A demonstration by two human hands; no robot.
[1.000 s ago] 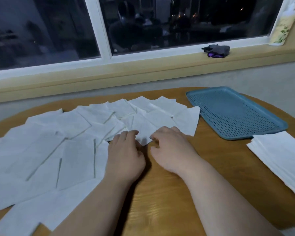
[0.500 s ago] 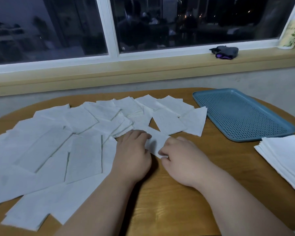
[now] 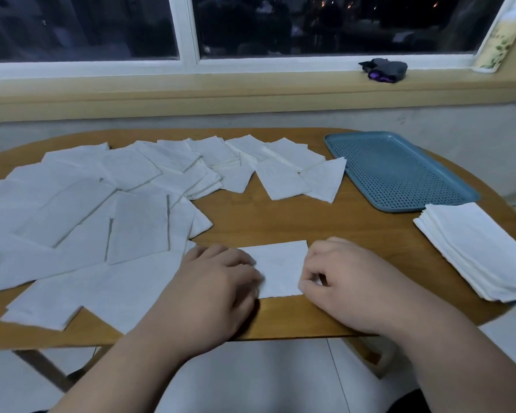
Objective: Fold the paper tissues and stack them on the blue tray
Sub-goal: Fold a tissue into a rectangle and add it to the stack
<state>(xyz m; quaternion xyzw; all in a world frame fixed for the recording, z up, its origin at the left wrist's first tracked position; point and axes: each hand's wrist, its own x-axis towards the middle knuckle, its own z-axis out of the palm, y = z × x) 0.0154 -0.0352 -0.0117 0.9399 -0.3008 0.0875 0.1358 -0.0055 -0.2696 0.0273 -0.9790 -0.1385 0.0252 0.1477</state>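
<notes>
Head view — left hand (image 3: 215, 281) and right hand (image 3: 350, 283) pinch 1 tissue (image 3: 279, 265) by its ends — uneven pulling could skew the fold.

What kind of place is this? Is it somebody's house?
Probably a room in someone's home, at night. A round wooden table stands by a window that is dark outside, small things sit on its sill, and paper tissues lie spread on the table.
</notes>
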